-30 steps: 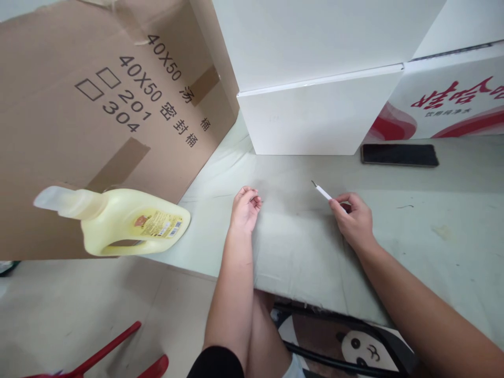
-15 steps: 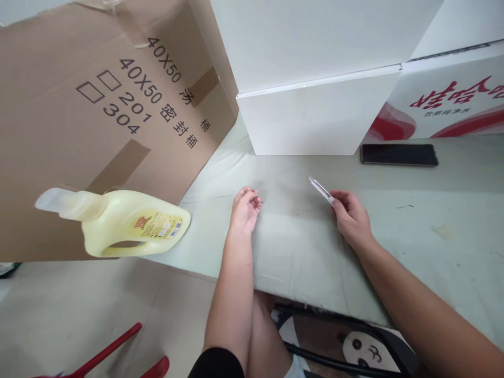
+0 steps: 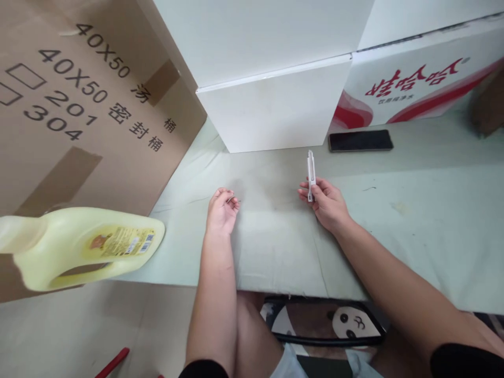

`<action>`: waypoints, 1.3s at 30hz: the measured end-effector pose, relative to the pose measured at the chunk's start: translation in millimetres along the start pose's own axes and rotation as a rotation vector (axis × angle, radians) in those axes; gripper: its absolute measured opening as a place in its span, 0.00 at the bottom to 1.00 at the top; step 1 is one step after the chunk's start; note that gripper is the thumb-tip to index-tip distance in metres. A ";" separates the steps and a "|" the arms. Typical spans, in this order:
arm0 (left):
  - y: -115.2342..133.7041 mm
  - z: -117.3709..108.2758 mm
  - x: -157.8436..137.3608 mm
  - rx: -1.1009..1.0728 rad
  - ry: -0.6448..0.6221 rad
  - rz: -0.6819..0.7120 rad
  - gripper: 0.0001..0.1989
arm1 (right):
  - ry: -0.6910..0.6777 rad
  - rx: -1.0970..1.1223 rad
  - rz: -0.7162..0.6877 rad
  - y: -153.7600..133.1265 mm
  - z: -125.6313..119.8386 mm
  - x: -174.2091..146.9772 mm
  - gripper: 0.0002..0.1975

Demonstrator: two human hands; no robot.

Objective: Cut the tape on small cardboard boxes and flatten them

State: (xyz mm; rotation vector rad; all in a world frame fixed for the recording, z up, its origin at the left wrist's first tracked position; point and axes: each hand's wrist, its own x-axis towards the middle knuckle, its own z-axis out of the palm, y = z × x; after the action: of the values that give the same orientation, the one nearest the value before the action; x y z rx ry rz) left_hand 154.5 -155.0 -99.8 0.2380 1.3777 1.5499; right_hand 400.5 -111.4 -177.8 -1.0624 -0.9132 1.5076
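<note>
Slim white plastic cutter-like tool (image 3: 311,171): left of the flat black rectangular phone (image 3: 360,140), slightly nearer the person.
Right hand (image 3: 329,205): fingers pinching the tool's near end.
Left hand (image 3: 221,214): farther left of phone; fingers curled, cannot tell if pinching anything.
Risk: end-only pinch could let tool swivel or slip.
Change: tool turned from leftward slant to pointing away.

You have a smartphone (image 3: 361,141) near a white box (image 3: 271,105) and red-printed carton (image 3: 413,86); on your left, a yellow handled bottle (image 3: 79,239) beside a cardboard box (image 3: 102,123).

2 bare forearms (image 3: 218,286) forward, left hand (image 3: 222,214) pinched, right hand (image 3: 327,203) half-curled.
</note>
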 end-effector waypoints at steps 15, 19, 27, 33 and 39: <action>-5.2 6.7 2.6 0.025 -0.014 -0.006 0.18 | -0.030 -0.042 0.008 -4.1 2.3 -3.0 0.25; -5.1 7.0 2.0 0.023 -0.010 -0.011 0.18 | -0.017 -0.017 0.014 -5.2 1.1 -1.2 0.26; -4.5 7.7 0.1 0.016 -0.003 -0.014 0.19 | -0.008 0.096 0.085 -6.2 2.8 -2.7 0.25; -4.7 7.4 0.2 0.014 -0.006 -0.008 0.19 | 0.070 0.149 0.144 -8.4 2.1 1.0 0.18; -5.2 7.0 0.7 0.014 -0.001 -0.006 0.20 | 0.086 0.149 0.116 -14.6 6.1 -3.0 0.19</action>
State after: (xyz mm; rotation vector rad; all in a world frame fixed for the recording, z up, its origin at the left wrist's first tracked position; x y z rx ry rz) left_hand 161.8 -150.8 -102.2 0.2428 1.3871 1.5355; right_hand 399.4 -111.8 -161.7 -1.0773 -0.6787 1.5862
